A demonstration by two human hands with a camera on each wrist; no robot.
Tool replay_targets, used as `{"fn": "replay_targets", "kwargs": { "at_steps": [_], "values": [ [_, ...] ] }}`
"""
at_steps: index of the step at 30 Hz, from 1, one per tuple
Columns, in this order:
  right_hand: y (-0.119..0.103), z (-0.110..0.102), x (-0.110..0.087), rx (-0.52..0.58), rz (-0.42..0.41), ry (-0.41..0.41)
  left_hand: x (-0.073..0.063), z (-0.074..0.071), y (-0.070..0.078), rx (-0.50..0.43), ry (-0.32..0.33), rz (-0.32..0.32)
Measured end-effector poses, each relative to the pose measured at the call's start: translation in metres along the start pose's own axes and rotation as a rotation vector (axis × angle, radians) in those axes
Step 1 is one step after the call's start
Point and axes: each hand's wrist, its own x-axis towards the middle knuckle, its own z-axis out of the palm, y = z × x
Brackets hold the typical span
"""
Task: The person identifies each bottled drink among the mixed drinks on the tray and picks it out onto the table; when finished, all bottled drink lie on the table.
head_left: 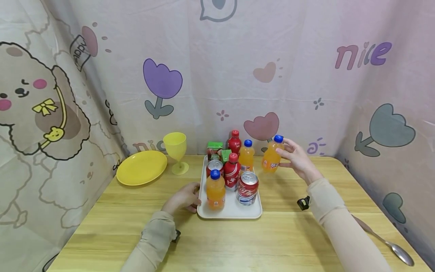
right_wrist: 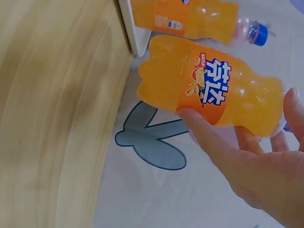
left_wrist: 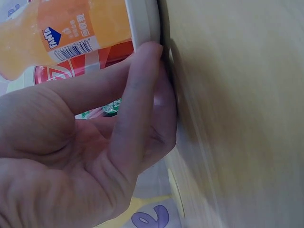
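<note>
My right hand (head_left: 296,160) grips an orange Fanta bottle (right_wrist: 164,76) with a blue cap, tilted and held above the table just right of the white tray (head_left: 234,214). My left hand (head_left: 183,197) holds the tray's left rim, its fingertips against the edge in the left wrist view. On the tray stand two more orange soda bottles, one at the front left (head_left: 215,192) and one at the back right (head_left: 246,156). Red cola cans (head_left: 247,190), red bottles (head_left: 232,173) and green-topped cartons (head_left: 215,150) share the tray, the rear ones partly hidden.
A yellow plate (head_left: 142,168) and a yellow goblet (head_left: 176,149) stand left of the tray. At the table's right edge lies a metal spoon (head_left: 401,254). A printed curtain (head_left: 217,75) hangs close behind the wooden table (head_left: 238,245).
</note>
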Motion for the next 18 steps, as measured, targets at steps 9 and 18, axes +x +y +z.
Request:
{"fn": "replay_targets", "kwargs": {
  "at_steps": [9, 18],
  "values": [
    [0.011, -0.006, 0.021, 0.03, 0.029, 0.029, 0.002, 0.0, -0.001, -0.015, -0.001, 0.003],
    [0.017, -0.006, 0.04, 0.032, 0.024, 0.091, 0.003, 0.0, -0.004, -0.005, 0.007, -0.017]
  ]
}}
